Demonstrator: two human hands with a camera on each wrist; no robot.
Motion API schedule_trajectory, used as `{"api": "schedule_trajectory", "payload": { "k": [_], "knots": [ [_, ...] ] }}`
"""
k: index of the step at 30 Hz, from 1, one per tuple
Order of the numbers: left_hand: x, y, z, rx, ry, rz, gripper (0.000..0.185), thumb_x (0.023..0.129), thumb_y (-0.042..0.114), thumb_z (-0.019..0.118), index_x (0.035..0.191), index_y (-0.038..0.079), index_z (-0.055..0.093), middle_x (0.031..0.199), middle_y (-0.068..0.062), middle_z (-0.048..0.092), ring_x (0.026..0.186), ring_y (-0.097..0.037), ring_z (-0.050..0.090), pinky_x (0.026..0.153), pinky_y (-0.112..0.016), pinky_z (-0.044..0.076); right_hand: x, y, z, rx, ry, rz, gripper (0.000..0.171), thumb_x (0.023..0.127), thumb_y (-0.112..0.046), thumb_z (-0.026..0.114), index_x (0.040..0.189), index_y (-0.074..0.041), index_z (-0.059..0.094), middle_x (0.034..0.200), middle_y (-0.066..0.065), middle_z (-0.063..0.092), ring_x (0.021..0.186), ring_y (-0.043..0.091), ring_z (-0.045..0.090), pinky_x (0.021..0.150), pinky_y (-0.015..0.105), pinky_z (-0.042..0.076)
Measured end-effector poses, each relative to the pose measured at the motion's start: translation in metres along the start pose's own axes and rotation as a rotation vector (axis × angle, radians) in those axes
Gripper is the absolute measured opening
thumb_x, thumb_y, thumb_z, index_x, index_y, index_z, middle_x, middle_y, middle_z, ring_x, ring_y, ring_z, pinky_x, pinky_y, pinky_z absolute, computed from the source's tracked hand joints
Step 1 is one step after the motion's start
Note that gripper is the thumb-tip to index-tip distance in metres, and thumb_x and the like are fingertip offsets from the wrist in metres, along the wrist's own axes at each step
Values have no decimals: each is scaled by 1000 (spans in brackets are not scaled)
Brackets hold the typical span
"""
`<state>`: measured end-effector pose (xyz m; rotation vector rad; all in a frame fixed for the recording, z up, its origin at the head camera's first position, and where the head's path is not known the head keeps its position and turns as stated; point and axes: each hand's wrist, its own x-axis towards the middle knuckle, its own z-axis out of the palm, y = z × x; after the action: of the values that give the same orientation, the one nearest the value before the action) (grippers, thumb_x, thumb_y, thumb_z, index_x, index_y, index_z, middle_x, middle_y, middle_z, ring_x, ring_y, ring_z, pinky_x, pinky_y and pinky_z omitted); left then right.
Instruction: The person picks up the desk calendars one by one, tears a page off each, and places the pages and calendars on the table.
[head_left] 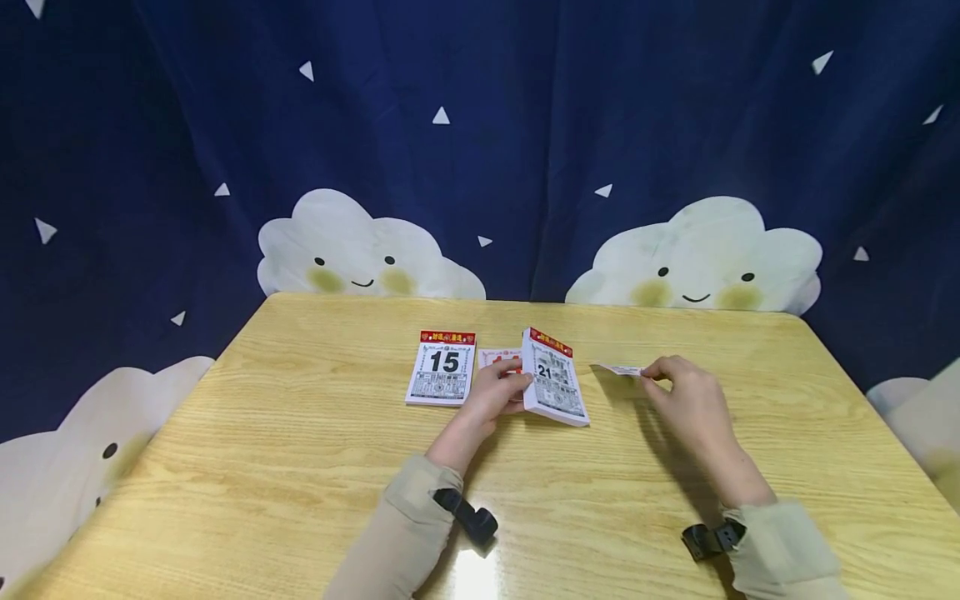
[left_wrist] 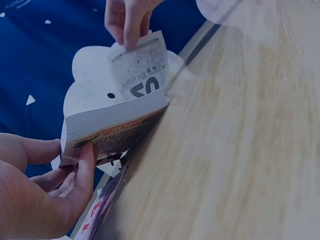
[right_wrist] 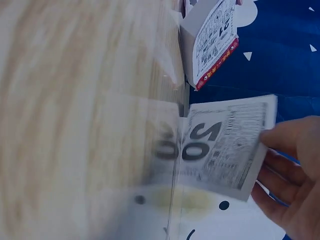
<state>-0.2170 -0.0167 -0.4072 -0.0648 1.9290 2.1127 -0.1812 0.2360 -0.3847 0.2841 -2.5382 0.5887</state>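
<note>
Two calendar pads, one torn sheet

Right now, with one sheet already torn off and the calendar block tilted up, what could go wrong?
The left hand props the calendar block showing 21 on its edge; it may tip flat if the grip loosens. The right hand pinches the torn sheet only at one end, so the thin paper could slip or crease. The second calendar showing 15 lies close by and might get bumped.

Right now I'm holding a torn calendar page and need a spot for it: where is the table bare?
Bare wood lies right of the right hand to the table edge, and left of the 15 calendar. Crowded: the middle, where the left hand grips the 21 calendar.
</note>
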Motion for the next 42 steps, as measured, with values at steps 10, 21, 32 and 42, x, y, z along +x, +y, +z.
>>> {"api": "schedule_trajectory", "payload": {
  "k": [10,21,32,42],
  "knots": [
    [-2,-1,6,93,11,-32,44,85,4,58,126,-6,47,91,-9,58,64,-11,56,70,-32,55,0,8,-3,-100,-296,24,5,75,-10,62,76,-9,67,80,11,66,71,30,62,58,45,48],
    [2,-7,17,138,37,-10,46,80,-5,57,124,-11,46,79,-4,50,62,-12,55,65,-31,56,-2,13,-2,-50,-365,66,4,77,-11,64,76,-7,63,80,11,62,71,26,58,61,44,47],
    [3,-10,26,330,76,53,46,71,-10,57,117,-9,54,76,-6,54,61,-10,51,59,-26,55,-5,23,1,-19,-532,-31,9,74,-10,68,77,-9,60,77,2,57,70,17,51,65,37,45],
    [4,-9,30,576,143,133,48,68,-7,59,116,-1,60,73,-2,57,57,-7,50,49,-16,48,-4,29,-1,-27,-566,-84,15,75,-6,66,89,-4,70,95,15,60,87,31,58,78,48,47]
  ]
}}
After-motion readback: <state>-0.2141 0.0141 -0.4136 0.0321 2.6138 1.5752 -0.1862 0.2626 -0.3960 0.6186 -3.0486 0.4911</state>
